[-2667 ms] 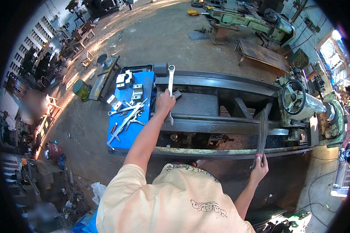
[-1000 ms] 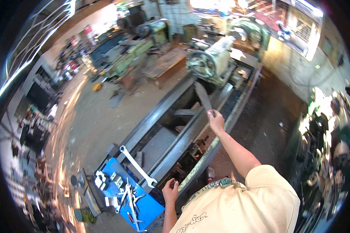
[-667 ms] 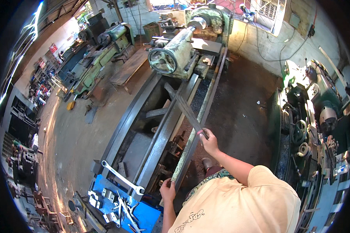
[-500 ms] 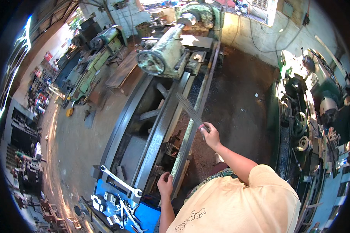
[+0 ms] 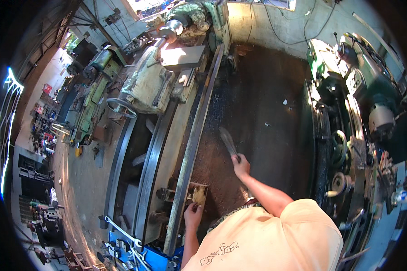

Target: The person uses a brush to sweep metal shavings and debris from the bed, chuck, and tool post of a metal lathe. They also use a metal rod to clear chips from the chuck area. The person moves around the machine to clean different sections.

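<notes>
In my right hand (image 5: 241,167) is a slender bundle of thin grey rods (image 5: 228,142), gripped at its near end. Its far end points up and to the left, over the floor to the right of the long lathe bed (image 5: 149,162). Motion blurs the bundle somewhat. My left hand (image 5: 193,216) is beside the near right side of the bed, fingers curled and thumb against the fingertips; whether anything small is between them cannot be seen. A large combination wrench (image 5: 122,230) lies near the bed's front end, by a blue surface (image 5: 153,259) with small metal parts.
Toward the far end of the bed stands a worn tailstock (image 5: 144,81) with a handwheel (image 5: 121,107). A green machine (image 5: 328,58) with handwheels lines the right side. Another green lathe (image 5: 90,90) stands at the left. Dark, stained floor (image 5: 271,135) runs between the machines.
My view has turned, with the lathe shifting left in it. The bundle has moved from over the bed rails to over the floor on the right. My left hand keeps its curled shape.
</notes>
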The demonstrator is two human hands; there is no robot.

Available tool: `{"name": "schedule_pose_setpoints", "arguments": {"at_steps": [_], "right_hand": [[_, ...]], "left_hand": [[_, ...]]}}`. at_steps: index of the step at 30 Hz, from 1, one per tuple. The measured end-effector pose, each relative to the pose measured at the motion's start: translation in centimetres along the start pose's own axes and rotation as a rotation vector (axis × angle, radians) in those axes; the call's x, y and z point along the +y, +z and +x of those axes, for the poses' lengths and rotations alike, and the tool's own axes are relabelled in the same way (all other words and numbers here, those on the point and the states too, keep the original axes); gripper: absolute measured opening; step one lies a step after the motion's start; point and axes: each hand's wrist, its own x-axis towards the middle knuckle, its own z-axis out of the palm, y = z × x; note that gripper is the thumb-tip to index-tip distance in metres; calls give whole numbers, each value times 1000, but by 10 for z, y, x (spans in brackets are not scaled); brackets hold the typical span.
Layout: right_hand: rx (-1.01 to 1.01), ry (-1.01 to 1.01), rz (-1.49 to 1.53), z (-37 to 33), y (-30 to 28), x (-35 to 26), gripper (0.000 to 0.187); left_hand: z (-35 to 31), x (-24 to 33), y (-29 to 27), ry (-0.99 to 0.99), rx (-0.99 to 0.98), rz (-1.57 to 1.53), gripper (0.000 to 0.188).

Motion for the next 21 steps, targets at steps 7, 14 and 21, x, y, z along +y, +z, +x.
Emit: {"name": "schedule_pose_setpoints", "arguments": {"at_steps": [7, 14, 21], "right_hand": [[-289, -275, 1, 20, -68, -7, 40], [-800, -621, -30, 57, -50, -106, 31], [-1021, -678, -95, 153, -22, -182, 22]], "left_hand": [[38, 84, 74, -404, -319, -277, 49], [98, 154, 122, -101, -545, -203, 49], [174, 151, 159, -173, -411, 95, 55]]}}
